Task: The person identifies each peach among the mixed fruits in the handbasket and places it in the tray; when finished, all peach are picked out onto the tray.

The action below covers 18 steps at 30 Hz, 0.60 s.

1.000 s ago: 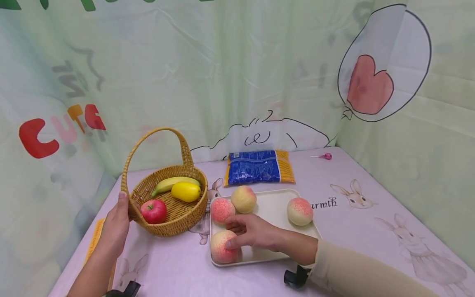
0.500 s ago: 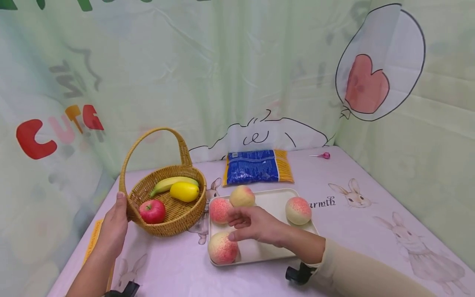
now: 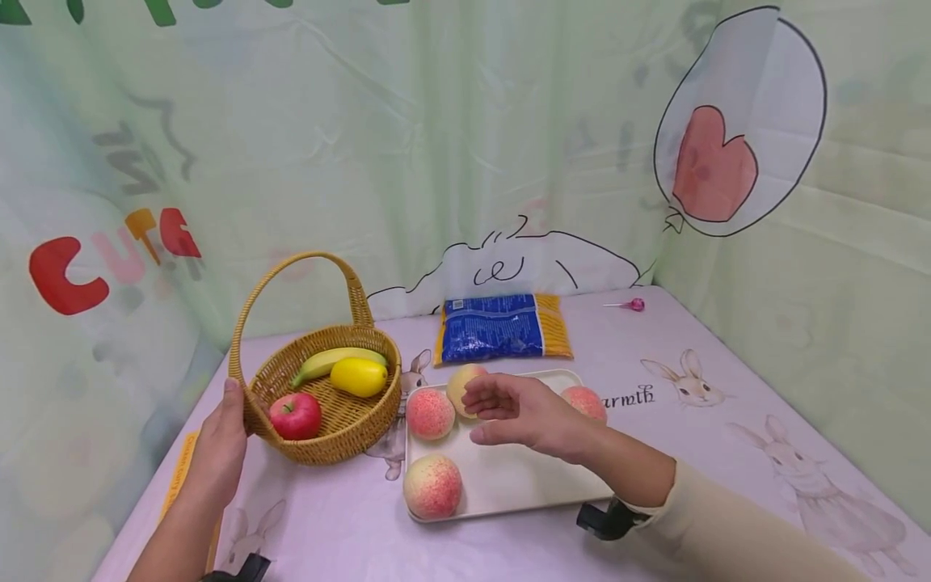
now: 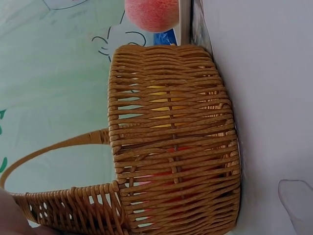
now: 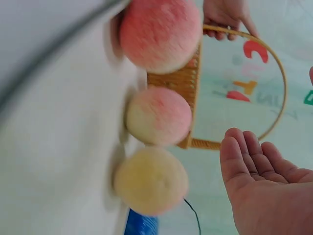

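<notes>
My left hand (image 3: pixel 224 449) grips the wicker basket (image 3: pixel 349 440) at the lower left end of its arched handle (image 5: pixel 279 63); curled fingers show around it in the right wrist view. Inside the basket lie a red apple (image 3: pixel 295 415), a banana (image 3: pixel 327 364) and a yellow mango-like fruit (image 3: pixel 360 377). Over the white tray (image 3: pixel 516 485) hovers my right hand (image 3: pixel 538 412), fingers loosely bent and holding nothing. Several peaches sit on the tray: one at the near left corner (image 3: pixel 433 487), a pink one (image 3: pixel 429 414), a paler one (image 5: pixel 151 181) partly behind my fingers, and one at right (image 3: pixel 586 401) partly covered by my hand.
A blue and yellow plastic bag (image 3: pixel 502 327) lies behind the tray. Farther right at the back is a pink lollipop (image 3: pixel 636 305). An orange-yellow packet (image 3: pixel 182 469) lies partly under my left forearm. Printed curtains (image 3: pixel 465 145) enclose the table.
My right hand has lifted off the near left peach and moved up and to the right, its fingers spreading. That peach stays on the tray. My left hand keeps its hold on the basket.
</notes>
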Tool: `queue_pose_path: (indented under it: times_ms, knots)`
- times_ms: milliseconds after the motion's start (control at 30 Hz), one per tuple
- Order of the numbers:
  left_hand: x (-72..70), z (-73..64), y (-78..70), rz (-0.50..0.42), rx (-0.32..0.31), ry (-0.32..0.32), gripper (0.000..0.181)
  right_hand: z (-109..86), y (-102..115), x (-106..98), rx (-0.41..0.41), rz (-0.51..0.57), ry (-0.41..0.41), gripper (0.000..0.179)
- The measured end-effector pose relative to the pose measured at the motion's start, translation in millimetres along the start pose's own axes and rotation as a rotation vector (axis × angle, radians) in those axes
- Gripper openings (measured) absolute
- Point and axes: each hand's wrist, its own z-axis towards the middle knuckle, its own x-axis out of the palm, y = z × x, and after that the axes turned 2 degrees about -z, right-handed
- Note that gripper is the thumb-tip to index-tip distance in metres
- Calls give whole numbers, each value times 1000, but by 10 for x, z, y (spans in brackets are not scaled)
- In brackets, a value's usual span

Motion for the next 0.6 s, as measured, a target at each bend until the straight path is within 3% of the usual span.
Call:
queue_pose_path:
  times_ms: [333, 600]
  knots:
    - [-23, -31, 32, -9, 55, -23, 94, -54, 158, -215, 5, 29, -59, 62]
    - [-37, -124, -20, 117, 148, -129, 76, -82, 114, -253, -3, 69, -29, 57]
